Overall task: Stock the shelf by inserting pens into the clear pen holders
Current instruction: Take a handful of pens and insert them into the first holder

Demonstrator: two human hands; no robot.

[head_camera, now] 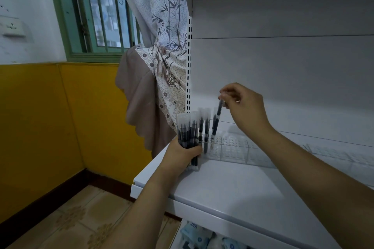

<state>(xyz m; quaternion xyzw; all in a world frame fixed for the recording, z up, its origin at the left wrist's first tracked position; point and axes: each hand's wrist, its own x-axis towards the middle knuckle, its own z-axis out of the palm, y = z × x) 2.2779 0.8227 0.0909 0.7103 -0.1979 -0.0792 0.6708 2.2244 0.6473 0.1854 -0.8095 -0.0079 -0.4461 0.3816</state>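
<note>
My left hand (182,154) grips a bundle of dark pens (187,133) with clear caps, held upright at the shelf's left end. My right hand (241,105) pinches the top of a single pen (217,122), which leans slightly with its lower end down in the clear pen holder (232,150). Two more pens (203,127) stand upright in the holder's leftmost slots, just left of the pinched pen. The holder is a transparent grid tray lying along the white shelf (232,190).
A second clear holder (332,154) continues to the right along the shelf. The perforated shelf upright (189,62) and a patterned curtain (162,46) stand just left of the pens. Blue-white packages (199,237) lie on the shelf below.
</note>
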